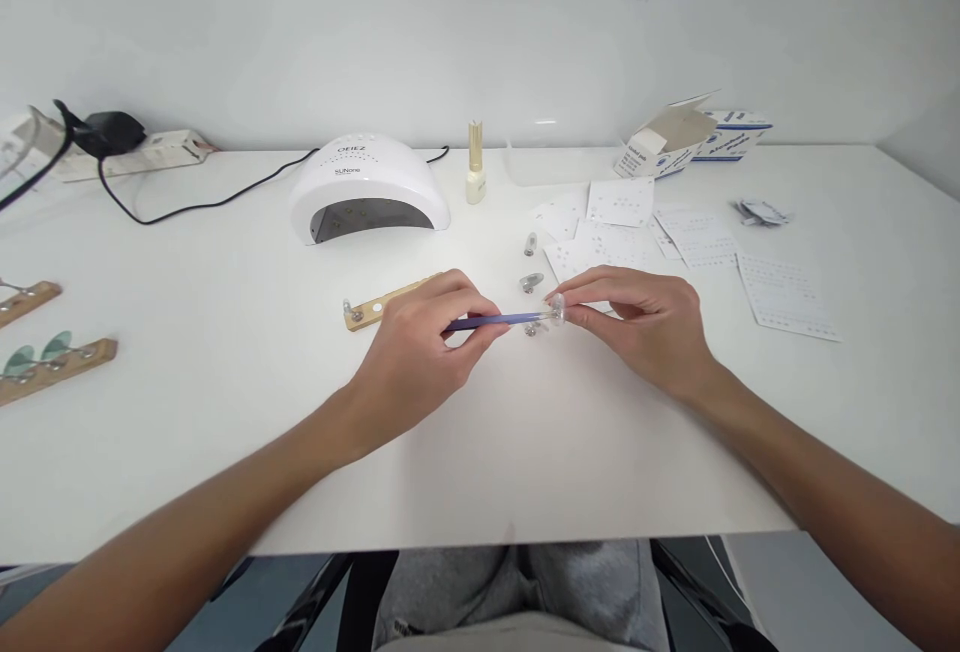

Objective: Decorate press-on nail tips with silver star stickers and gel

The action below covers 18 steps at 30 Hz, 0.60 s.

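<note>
My left hand [433, 337] is closed around slim blue-purple tweezers [517, 318], their metal tips pointing right. Those tips meet a small clear, glittery nail tip [558, 308] that my right hand [637, 317] pinches between thumb and fingers. Whether the tips grip it or only touch it, I cannot tell. Just behind and below my fingers, more silvery nail tips [531, 282] on little round bases stand on the white table. Partly hidden by my left hand is a wooden nail stand [367, 314] with a nail tip at its left end.
A white nail lamp [367, 187] with a black cord stands at the back, beside a polish bottle [475, 167]. Dotted sticker sheets [611, 242] and an opened box [664, 142] lie right. More wooden stands [64, 367], with green nail tips, are far left.
</note>
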### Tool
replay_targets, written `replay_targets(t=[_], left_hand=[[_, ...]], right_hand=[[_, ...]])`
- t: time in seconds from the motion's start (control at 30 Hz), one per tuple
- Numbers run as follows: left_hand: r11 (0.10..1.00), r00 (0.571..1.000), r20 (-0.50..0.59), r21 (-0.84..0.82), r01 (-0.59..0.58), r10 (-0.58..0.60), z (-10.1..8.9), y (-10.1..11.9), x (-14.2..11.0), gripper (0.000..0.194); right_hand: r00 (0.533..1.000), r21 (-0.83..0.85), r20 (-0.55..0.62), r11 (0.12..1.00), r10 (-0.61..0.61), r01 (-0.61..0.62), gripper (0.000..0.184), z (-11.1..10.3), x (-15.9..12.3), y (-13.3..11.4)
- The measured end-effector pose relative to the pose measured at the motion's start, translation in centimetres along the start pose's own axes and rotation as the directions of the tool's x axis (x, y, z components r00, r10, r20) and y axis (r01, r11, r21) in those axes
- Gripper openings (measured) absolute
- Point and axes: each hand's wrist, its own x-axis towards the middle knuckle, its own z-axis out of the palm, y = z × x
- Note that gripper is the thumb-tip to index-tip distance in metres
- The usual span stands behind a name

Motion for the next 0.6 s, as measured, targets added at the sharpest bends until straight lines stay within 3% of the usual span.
replay_targets(t=[0.6], left_hand=[[1.0, 0.999, 0.03, 0.006, 0.027, -0.027, -0.14, -0.01, 0.03, 0.008]], right_hand=[[1.0, -0.058, 0.002, 0.998, 0.019, -0.019, 0.018, 0.06, -0.03, -0.09]])
